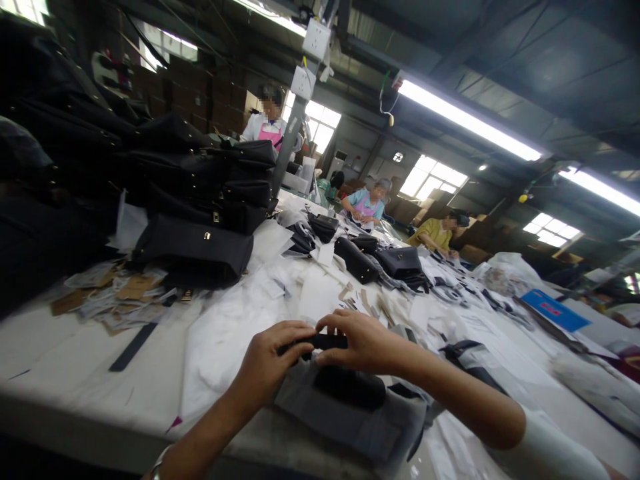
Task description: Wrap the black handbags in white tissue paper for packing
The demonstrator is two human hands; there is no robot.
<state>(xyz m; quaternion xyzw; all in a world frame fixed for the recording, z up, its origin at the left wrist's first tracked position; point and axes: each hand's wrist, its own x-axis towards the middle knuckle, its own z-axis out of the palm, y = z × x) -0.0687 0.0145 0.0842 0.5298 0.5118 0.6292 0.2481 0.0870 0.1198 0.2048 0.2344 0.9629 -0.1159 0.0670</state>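
Grip L (pixel 274 345) & grip R (pixel 366 340) on blk piece (pixel 331 341), nr gray wrap (pixel 345 420)

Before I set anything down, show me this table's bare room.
Mostly bare: the left front of the tabletop, between the card packets, the dark strip and the front edge. A narrower gap runs between strip and white sheeting. It is crowded around the left hand and right hand, and beyond them with black bags and brown scraps.

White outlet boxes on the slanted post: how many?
2. The upper box sits high on the post; the lower box is just beneath it. Any on the post's far side would be hidden.
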